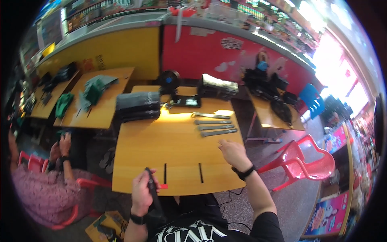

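My left hand (142,186) is closed round a thin, dark, flat thing (151,183) at the table's near left edge; its lower part merges with my black clothing, so its kind is unclear. My right hand (234,154) is over the right side of the wooden table (141,145), fingers stretched out and holding nothing. Just beyond it lie several slim grey strips (217,127) side by side, and past them a longer strip with a shiny end (211,115). Two black strips, a left one (165,173) and a right one (200,172), lie upright near the front edge, beside a small red piece (163,186).
Along the table's far side are a dark grey folded stack (138,105), a black fan (168,80), a black device with a lit screen (187,101) and a shiny bundle (217,86). A red chair (300,159) stands right; a seated person (50,189) is left.
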The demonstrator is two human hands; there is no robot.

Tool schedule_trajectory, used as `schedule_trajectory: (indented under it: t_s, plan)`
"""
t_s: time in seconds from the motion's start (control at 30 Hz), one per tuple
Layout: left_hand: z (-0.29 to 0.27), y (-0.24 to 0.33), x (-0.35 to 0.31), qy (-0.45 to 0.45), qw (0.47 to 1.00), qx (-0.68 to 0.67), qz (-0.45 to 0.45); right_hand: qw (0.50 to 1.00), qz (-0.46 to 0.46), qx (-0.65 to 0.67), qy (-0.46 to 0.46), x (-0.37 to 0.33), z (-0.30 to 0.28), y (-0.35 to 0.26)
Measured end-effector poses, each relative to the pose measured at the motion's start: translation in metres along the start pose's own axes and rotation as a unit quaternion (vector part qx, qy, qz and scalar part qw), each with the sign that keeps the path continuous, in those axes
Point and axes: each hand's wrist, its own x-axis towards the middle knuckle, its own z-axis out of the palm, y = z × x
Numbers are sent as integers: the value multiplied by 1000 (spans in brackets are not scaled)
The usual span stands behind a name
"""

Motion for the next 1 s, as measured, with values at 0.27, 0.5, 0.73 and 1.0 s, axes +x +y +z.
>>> schedule_trajectory:
  t_s: [0.27, 0.5, 0.73, 1.0]
  plan:
    - [25, -32, 4, -66, 993, -77, -54, 863, -80, 496, -42, -95, 18, -107]
    - [25, -37, -2, -102, 987, -112, -61, 815, -104, 564, 86, -90, 17, -169]
    - [23, -42, -3, -119, 985, -108, -54, 902, -127, 372, 177, -92, 12, -171]
    - [26, -37, -4, -114, 984, -124, -64, 897, -127, 374, 198, -90, 16, -173]
